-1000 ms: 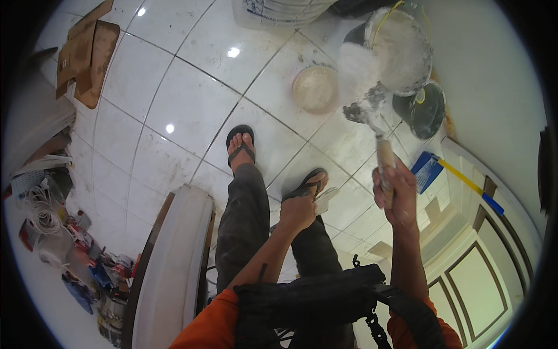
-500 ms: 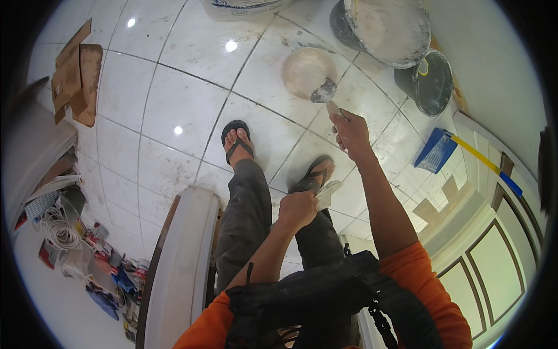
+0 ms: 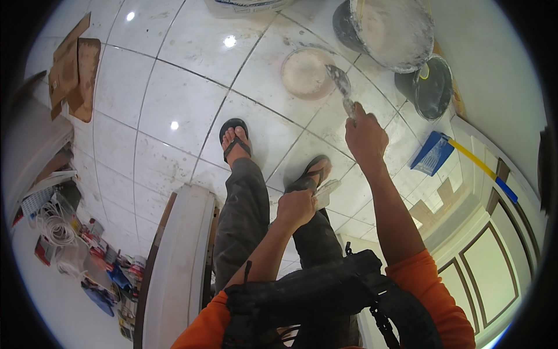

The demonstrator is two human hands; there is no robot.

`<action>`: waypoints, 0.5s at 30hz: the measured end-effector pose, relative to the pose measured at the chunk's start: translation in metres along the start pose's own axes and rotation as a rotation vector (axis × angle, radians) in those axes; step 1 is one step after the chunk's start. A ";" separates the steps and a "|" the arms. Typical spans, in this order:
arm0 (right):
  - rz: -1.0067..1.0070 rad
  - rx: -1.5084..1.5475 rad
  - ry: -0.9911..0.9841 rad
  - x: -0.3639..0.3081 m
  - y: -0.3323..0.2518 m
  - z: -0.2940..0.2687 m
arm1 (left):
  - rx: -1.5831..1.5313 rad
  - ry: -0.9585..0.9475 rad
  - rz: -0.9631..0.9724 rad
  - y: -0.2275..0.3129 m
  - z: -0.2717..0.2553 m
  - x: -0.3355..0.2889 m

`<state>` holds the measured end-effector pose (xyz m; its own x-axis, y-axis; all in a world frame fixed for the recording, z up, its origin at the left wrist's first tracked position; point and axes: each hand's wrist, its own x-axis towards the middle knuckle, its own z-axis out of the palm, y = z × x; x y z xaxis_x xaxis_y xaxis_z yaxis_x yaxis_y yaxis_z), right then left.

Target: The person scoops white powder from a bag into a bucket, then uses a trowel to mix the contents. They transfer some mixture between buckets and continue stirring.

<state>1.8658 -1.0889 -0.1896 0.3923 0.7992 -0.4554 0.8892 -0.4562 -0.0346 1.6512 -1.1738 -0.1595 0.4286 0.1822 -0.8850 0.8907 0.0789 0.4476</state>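
Note:
My right hand [image 3: 366, 135] is closed round the handle of a small trowel [image 3: 339, 80], its dark blade smeared with pale paste. The blade is tilted at the right rim of a round tub [image 3: 303, 74] of pale, smooth mix standing on the floor; whether the two touch I cannot tell. Lower down, in front of my right knee, my left hand [image 3: 295, 208] grips a pale, flat-bladed scraper [image 3: 327, 193]. Its handle is hidden inside my fist.
Beyond the tub stand a large bucket [image 3: 395, 35] coated in pale powder and a dark bucket [image 3: 433, 87]. A blue dustpan [image 3: 432, 153] with a yellow handle lies right. Cardboard [image 3: 72, 75] is at far left, a coiled cable [image 3: 58, 227] lower left. My sandalled feet are below the tub.
The trowel has come away from the mix toward the right, its blade turning from inside the tub to the rim. My right hand has shifted right and slightly nearer. My left hand stays put.

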 end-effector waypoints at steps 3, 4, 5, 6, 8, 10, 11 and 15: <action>-0.116 -0.019 0.054 0.010 -0.012 -0.016 | -0.013 -0.008 0.000 0.002 -0.003 -0.002; -0.173 -0.039 0.081 0.020 -0.013 -0.011 | -0.019 -0.010 0.004 0.004 -0.004 -0.003; -0.231 -0.058 0.111 0.028 -0.013 -0.006 | -0.023 -0.008 -0.001 0.006 -0.006 -0.003; -0.254 -0.105 0.108 0.030 -0.009 -0.003 | -0.026 -0.006 -0.006 0.007 -0.007 -0.004; -0.303 -0.198 0.100 0.031 0.004 0.000 | -0.028 -0.001 -0.004 0.007 -0.008 -0.003; -0.286 -0.252 0.026 0.022 0.016 -0.006 | -0.031 0.010 0.003 0.005 -0.008 -0.003; -0.277 -0.277 -0.011 0.015 0.019 -0.011 | -0.033 0.006 -0.001 0.004 -0.009 -0.004; -0.268 -0.148 -0.039 0.000 0.020 -0.016 | -0.032 -0.011 -0.008 0.007 -0.013 -0.005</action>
<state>1.8878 -1.0915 -0.1758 0.1328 0.8664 -0.4814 0.9855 -0.1671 -0.0288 1.6534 -1.1611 -0.1498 0.4234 0.1705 -0.8897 0.8889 0.1113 0.4444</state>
